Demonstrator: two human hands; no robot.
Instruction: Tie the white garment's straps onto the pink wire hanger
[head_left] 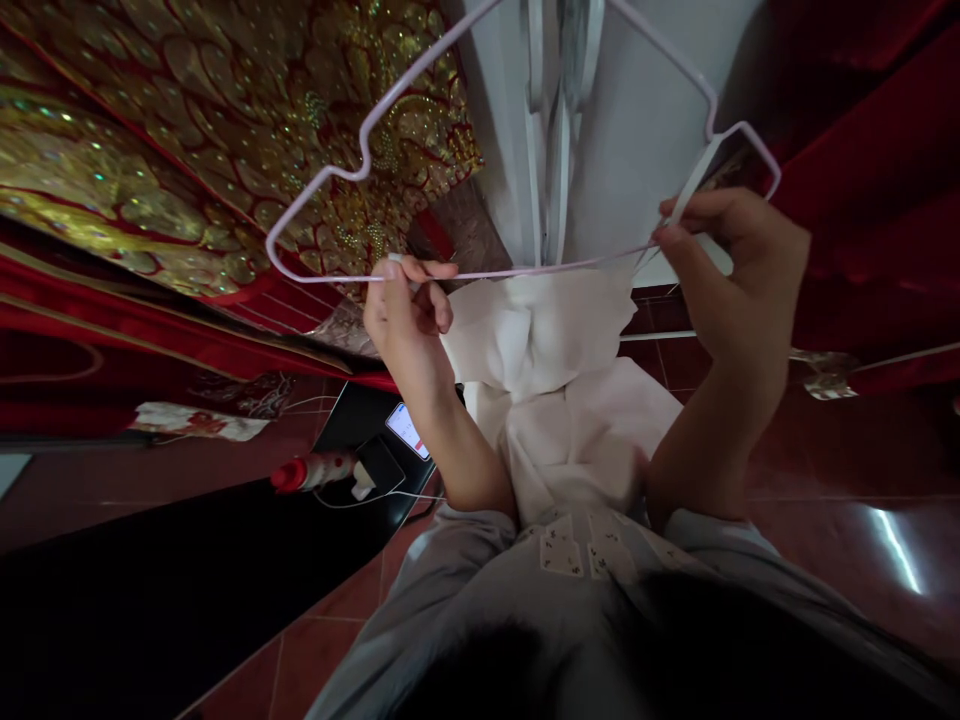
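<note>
Hanger (517, 271), lilac, raised between two hands over white cloth (562, 345).
The left hand (409, 315) is closed on its lower bar; the right hand (739, 270) pinches a white strap (694, 183) running to the notch at the hanger's right end. Farther out, a phone (409, 430) lies by the black bench's (187, 580) far right corner, a red-capped bottle (313, 472) near its far edge.

Dim scene; deep shadow across black bench (187, 570). White glare streak on tiled floor (825, 570); phone screen (409, 430) glows. Sequined gold fabric (360, 130) glints. Wide-angle stretch toward edges; dark shape (735, 640) at bottom blurred.
</note>
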